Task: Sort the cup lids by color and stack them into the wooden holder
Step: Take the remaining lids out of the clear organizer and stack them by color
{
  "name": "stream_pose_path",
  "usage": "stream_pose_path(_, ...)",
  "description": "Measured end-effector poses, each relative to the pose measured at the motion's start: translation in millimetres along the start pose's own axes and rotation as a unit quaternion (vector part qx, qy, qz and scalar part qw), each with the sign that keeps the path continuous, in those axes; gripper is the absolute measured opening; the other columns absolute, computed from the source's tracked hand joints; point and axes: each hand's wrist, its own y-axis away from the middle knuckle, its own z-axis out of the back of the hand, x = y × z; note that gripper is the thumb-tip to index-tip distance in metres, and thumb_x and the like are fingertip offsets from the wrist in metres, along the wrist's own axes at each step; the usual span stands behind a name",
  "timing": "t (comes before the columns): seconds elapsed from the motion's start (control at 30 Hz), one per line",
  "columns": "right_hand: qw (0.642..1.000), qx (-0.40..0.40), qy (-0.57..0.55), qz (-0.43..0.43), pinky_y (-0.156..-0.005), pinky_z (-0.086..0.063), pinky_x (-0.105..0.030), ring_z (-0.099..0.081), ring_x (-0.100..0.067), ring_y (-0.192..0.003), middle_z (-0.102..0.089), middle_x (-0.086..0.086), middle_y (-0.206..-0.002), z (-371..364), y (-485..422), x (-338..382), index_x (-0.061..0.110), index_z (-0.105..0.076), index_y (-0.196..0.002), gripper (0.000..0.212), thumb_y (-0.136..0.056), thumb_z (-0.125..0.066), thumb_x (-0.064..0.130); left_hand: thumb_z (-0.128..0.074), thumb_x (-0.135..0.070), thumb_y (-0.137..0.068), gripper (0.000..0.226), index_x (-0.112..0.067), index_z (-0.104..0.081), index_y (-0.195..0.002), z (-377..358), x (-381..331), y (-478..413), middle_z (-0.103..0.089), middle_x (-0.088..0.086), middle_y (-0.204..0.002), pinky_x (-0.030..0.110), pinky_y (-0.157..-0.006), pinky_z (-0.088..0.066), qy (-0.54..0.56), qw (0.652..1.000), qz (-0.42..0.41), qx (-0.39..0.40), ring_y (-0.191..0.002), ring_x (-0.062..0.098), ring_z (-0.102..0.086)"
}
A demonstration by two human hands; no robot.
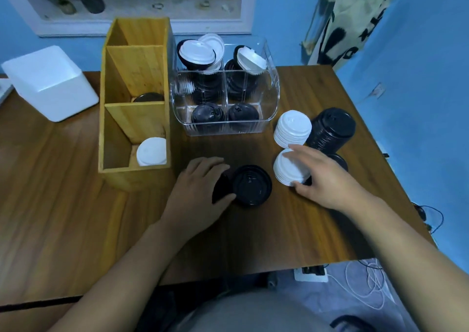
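While walls (418,65) are blue, the brown table (63,217) bears the wooden holder (134,179).

Right of the wooden holder (134,120), your left hand (200,189) covers most of a tilted black lid (221,188). Farther right, your right hand (327,179) hides part of the white stack (286,169) — and most of a second black lid (340,160). Its middle compartment shows only the edge of a dark lid (148,97).
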Motion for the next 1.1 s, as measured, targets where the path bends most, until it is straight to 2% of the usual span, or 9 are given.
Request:
stream_pose_path(0.2, 1.000, 0.006, 0.000, 0.000, -0.115, -0.038, -0.038, -0.036, -0.015, -0.145, -0.035, 0.012, -0.158, -3, -5, -8, 0.030, -0.047, -0.144, 0.068, -0.083, -0.079, 0.030, -0.068, -0.063, -0.086, 0.091, -0.022, -0.029, -0.157, -1, 0, 3, -0.023, -0.003, -0.166, 0.031, -0.122, -0.012, -0.020, 0.996, 0.043, 0.076, -0.152, 0.020, -0.018)
stream_pose_path(0.4, 0.998, 0.047, 0.052, 0.001, -0.119, -0.032, -0.038, -0.022, -0.016, -0.151, -0.027, 0.007, -0.162, 5, -5, 2, 0.028, -0.037, -0.149, 0.076, -0.085, -0.078, 0.032, -0.056, -0.068, -0.091, 0.086, -0.025, -0.024, -0.158, -1, 1, -4, -0.034, -0.002, -0.160, 0.043, -0.121, -0.027, -0.044, 0.994, 0.052, 0.091, -0.148, 0.023, -0.028)
stream_pose_path(0.5, 0.994, 0.003, 0.100, 0.038, -0.116, -0.030, -0.034, -0.021, -0.019, -0.152, -0.026, 0.002, -0.163, 4, 2, 29, 0.027, -0.036, -0.152, 0.079, -0.085, -0.075, 0.040, -0.036, -0.069, -0.097, 0.074, -0.031, -0.021, -0.160, 2, -1, -1, -0.037, -0.002, -0.154, 0.043, -0.116, -0.033, -0.020, 0.996, 0.050, 0.076, -0.144, 0.023, -0.030)
stream_pose_path(0.63, 0.986, -0.090, 0.102, 0.099, -0.088, -0.054, -0.036, -0.056, -0.023, -0.116, -0.062, 0.001, -0.128, -23, 15, 74, 0.020, -0.063, -0.129, 0.047, -0.086, -0.071, 0.039, -0.033, -0.053, -0.105, 0.056, -0.037, -0.026, -0.158, 2, -5, 11, -0.035, -0.002, -0.142, 0.033, -0.111, -0.033, 0.131, 0.990, 0.054, 0.006, -0.135, 0.016, -0.035)
stream_pose_path(0.77, 0.980, -0.069, 0.141, 0.119, -0.071, -0.052, -0.033, -0.057, -0.021, -0.090, -0.066, 0.005, -0.099, -58, 13, 80, 0.021, -0.072, -0.105, 0.024, -0.091, -0.060, 0.036, -0.046, -0.053, -0.101, 0.051, -0.024, -0.044, -0.143, -1, -3, 27, -0.040, -0.001, -0.135, 0.022, -0.107, -0.037, 0.277, 0.956, 0.057, -0.072, -0.130, 0.009, -0.044)
stream_pose_path(0.83, 0.986, -0.084, 0.089, 0.113, -0.070, -0.051, -0.031, -0.056, -0.018, -0.087, -0.066, 0.009, -0.093, -61, 14, 76, 0.021, -0.072, -0.097, 0.022, -0.095, -0.053, 0.032, -0.057, -0.059, -0.094, 0.056, -0.019, -0.045, -0.132, -6, 2, 37, -0.045, 0.002, -0.130, 0.020, -0.102, -0.038, 0.297, 0.947, 0.059, -0.102, -0.123, 0.010, -0.048)
stream_pose_path(0.93, 0.988, -0.100, -0.114, 0.039, -0.072, -0.048, -0.023, -0.059, -0.010, -0.088, -0.065, 0.012, -0.092, -54, 26, 83, 0.022, -0.068, -0.099, 0.009, -0.098, -0.060, 0.026, -0.078, -0.063, -0.071, 0.075, -0.023, -0.040, -0.122, -13, 14, 51, -0.048, -0.004, -0.129, 0.014, -0.100, -0.038, 0.295, 0.945, 0.092, -0.106, -0.121, 0.003, -0.049)
stream_pose_path(1.03, 0.902, -0.100, -0.404, -0.115, -0.066, -0.049, -0.020, -0.063, -0.009, -0.074, -0.068, 0.002, -0.081, -52, 34, 93, 0.015, -0.060, -0.103, 0.012, -0.095, -0.064, 0.006, -0.088, -0.067, -0.056, 0.089, -0.028, -0.043, -0.122, -11, 21, 62, -0.051, -0.009, -0.123, 0.010, -0.092, -0.040, 0.262, 0.954, 0.120, -0.077, -0.114, 0.000, -0.053)
stream_pose_path(1.1, 0.846, -0.110, -0.492, -0.175, -0.063, -0.052, -0.023, -0.065, -0.014, -0.068, -0.069, -0.008, -0.077, -54, 35, 94, 0.011, -0.056, -0.112, 0.020, -0.096, -0.060, -0.001, -0.087, -0.068, -0.054, 0.090, -0.031, -0.044, -0.124, -10, 21, 66, -0.050, -0.011, -0.120, 0.007, -0.089, -0.040, 0.234, 0.963, 0.125, -0.046, -0.108, -0.001, -0.052)
